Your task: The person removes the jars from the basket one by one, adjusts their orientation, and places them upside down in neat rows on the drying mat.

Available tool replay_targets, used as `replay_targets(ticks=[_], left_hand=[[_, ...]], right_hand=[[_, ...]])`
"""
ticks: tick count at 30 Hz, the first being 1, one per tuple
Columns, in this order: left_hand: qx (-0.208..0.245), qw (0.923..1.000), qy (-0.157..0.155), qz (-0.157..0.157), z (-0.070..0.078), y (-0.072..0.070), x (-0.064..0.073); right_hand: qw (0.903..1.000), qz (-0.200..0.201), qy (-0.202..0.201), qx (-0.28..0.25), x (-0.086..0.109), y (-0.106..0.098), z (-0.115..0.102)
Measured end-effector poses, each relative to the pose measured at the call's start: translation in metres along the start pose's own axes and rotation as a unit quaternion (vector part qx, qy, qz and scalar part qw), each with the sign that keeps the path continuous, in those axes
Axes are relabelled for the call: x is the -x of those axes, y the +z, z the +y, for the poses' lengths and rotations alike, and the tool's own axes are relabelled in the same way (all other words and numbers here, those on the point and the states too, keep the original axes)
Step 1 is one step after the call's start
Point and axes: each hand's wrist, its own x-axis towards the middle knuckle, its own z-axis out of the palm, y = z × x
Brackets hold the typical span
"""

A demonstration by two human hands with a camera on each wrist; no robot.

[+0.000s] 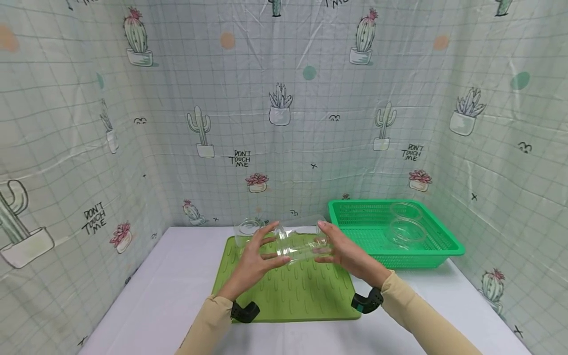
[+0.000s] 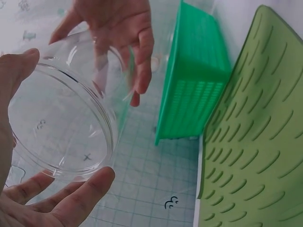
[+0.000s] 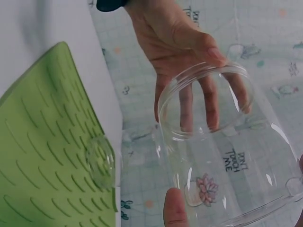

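A clear, wide-mouthed jar [image 1: 301, 244] lies on its side in the air over the green mat [image 1: 293, 296], spanning both hands. At its ringed rim end, my left hand [image 1: 255, 261] grips it with spread thumb and fingers, as the left wrist view also shows around the rim [image 2: 105, 118]. My right hand [image 1: 350, 251] holds the opposite end, its thumb and fingers set around the jar wall. In the right wrist view the transparent jar [image 3: 227, 161] shows the left fingers through it.
Another clear container [image 1: 248, 229] stands at the mat's back left corner. To the right sits a green perforated basket [image 1: 426, 259] with clear round pieces [image 1: 406, 231] inside. A cactus-print curtain [image 1: 284, 148] encloses the white table [image 1: 164, 296] at the back and sides.
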Motion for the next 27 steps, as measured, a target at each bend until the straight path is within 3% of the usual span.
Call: replay_targets(ticks=[12, 19, 27], left_hand=[[-0.033, 0.9994, 0.002, -0.01, -0.005, -0.009, 0.006], [-0.079, 0.9964, -0.021, -0.024, -0.009, -0.021, 0.016], [-0.191, 0.977, -0.071, -0.062, -0.032, -0.041, 0.045]], right_hand=[[0.9998, 0.02, -0.009, -0.002, -0.008, 0.01, -0.003], [0.9981, 0.056, -0.01, 0.024, -0.018, 0.009, -0.002], [0.9816, 0.123, -0.013, 0.146, -0.03, -0.001, 0.004]])
